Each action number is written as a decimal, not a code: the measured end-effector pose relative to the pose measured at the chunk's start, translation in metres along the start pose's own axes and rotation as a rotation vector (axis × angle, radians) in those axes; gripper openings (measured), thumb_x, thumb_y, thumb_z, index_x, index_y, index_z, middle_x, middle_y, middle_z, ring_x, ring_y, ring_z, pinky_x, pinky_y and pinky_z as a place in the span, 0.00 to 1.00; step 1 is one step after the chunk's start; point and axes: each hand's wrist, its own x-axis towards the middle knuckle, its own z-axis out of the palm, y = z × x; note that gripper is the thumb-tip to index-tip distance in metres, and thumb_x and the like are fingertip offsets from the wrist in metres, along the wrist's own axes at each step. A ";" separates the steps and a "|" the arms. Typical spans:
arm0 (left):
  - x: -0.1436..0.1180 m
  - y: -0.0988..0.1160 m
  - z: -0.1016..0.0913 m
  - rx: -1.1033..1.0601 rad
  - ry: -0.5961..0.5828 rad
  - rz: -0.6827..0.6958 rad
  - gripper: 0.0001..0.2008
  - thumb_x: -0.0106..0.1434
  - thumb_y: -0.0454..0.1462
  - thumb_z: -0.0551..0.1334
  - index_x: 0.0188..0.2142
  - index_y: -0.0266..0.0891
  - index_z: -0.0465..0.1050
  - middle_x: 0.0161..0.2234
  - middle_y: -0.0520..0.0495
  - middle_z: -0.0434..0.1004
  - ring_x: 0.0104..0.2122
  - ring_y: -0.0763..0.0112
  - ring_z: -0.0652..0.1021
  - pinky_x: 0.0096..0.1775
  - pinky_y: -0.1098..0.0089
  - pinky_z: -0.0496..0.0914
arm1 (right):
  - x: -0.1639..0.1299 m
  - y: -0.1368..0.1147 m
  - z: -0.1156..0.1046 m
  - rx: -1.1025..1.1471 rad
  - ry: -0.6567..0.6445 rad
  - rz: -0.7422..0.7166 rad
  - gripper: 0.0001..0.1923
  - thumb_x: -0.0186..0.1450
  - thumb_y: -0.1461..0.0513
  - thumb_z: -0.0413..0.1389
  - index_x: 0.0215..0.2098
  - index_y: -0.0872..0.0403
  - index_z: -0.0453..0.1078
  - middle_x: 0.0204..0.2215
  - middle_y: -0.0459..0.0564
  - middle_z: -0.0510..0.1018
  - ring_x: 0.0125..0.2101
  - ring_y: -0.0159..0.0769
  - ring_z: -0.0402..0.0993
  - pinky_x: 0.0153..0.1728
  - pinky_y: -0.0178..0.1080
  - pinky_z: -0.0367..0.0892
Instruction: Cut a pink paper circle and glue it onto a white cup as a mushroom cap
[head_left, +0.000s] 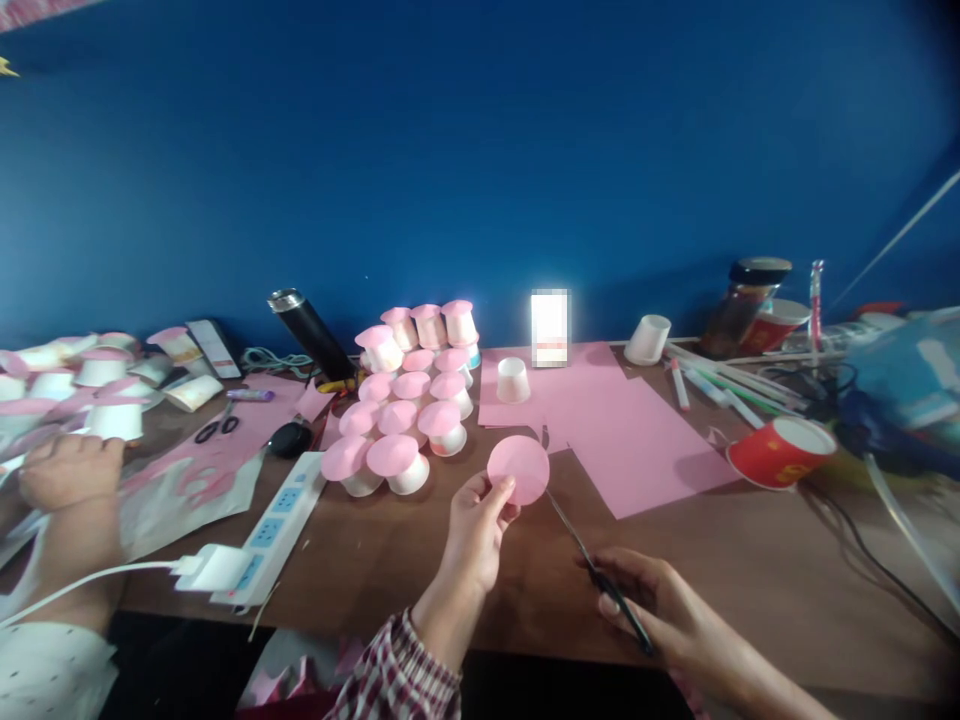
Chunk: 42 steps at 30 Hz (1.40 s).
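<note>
At table edge: left hand point(472, 530) pinching pink paper disc point(518, 469), right hand point(660, 605) gripping scissors point(592, 570) at 4 o'clock; trimming step, next likely needs blades on rim.

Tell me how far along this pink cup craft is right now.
Done: a cluster of capped cups stands on the table, each white cup topped with a pink disc. In hand: the left hand pinches a cut pink circle while the right hand holds scissors. Left: two bare white cups and plenty of uncut pink paper.
</note>
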 end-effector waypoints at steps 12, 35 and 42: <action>-0.009 -0.010 0.001 0.030 0.004 -0.042 0.13 0.46 0.40 0.70 0.26 0.34 0.71 0.22 0.51 0.71 0.22 0.80 0.70 0.27 0.77 0.64 | 0.003 -0.002 0.012 0.081 0.011 0.047 0.22 0.59 0.56 0.60 0.50 0.57 0.69 0.28 0.49 0.74 0.24 0.28 0.65 0.21 0.29 0.61; -0.005 -0.016 0.001 0.036 -0.013 -0.077 0.12 0.47 0.39 0.69 0.26 0.32 0.71 0.22 0.50 0.71 0.23 0.80 0.70 0.25 0.78 0.63 | 0.004 0.001 0.010 0.020 0.062 0.018 0.23 0.59 0.55 0.59 0.49 0.59 0.71 0.26 0.49 0.75 0.23 0.29 0.65 0.22 0.31 0.61; -0.004 -0.016 0.001 0.034 -0.018 -0.090 0.13 0.47 0.39 0.70 0.27 0.32 0.72 0.22 0.49 0.72 0.22 0.80 0.71 0.25 0.78 0.63 | 0.006 0.003 0.010 -0.055 0.106 -0.001 0.21 0.59 0.56 0.60 0.47 0.58 0.72 0.25 0.48 0.75 0.24 0.31 0.67 0.24 0.32 0.65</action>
